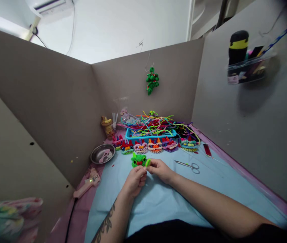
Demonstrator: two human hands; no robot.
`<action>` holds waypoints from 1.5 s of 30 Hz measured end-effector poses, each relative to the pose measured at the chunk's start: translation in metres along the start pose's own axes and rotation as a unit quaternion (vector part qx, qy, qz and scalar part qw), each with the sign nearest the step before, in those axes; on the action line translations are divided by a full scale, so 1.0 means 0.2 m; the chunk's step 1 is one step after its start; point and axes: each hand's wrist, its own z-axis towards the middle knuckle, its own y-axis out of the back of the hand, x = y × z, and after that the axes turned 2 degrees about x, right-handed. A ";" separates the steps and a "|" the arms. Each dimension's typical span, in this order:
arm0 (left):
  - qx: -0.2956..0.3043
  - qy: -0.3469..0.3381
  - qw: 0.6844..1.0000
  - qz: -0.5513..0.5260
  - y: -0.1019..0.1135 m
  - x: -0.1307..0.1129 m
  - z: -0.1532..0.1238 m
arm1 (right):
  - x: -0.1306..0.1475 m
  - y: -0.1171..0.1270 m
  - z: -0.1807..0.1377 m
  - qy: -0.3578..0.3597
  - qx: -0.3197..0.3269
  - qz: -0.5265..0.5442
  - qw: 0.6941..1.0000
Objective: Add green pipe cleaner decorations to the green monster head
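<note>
A green fuzzy pipe-cleaner head [138, 160] with dark round eyes, a red mouth and a bright green ear lies just beyond my fingers. A small lime-green pipe-cleaner piece [147, 162] stands between my two hands. My left hand [135, 180] is closed, thumb and finger pinched at the lower end of that piece. From the right, my right hand [161, 170] pinches its side. Whether the head touches my left fingertips, I cannot tell. Scissors [187, 165] lie on the blue cloth, right of my right hand.
Behind stands a row of colourful finished heads [154, 145] and a blue tray [130, 136] heaped with pipe cleaners. At left are a metal bowl [94, 158] and a pink glue gun [85, 187] with its cord. Grey panels [143, 101] enclose the table.
</note>
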 end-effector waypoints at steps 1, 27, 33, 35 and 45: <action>0.001 0.002 1.000 -0.001 0.00 0.00 0.00 | 0.00 0.00 0.00 0.000 0.002 0.003 1.000; 0.034 -0.025 0.999 0.017 0.01 0.02 0.00 | 0.03 0.02 -0.01 -0.009 0.063 0.364 0.929; 0.021 -0.027 0.999 0.021 0.00 0.02 0.00 | 0.04 0.02 0.00 0.005 0.030 0.100 0.995; 0.014 -0.031 0.999 0.023 0.00 0.02 0.00 | 0.05 0.02 0.00 0.026 -0.004 -0.006 1.000; -0.207 -0.327 0.890 0.239 -0.01 0.02 -0.05 | 0.08 0.03 -0.03 0.225 -0.120 -0.350 0.902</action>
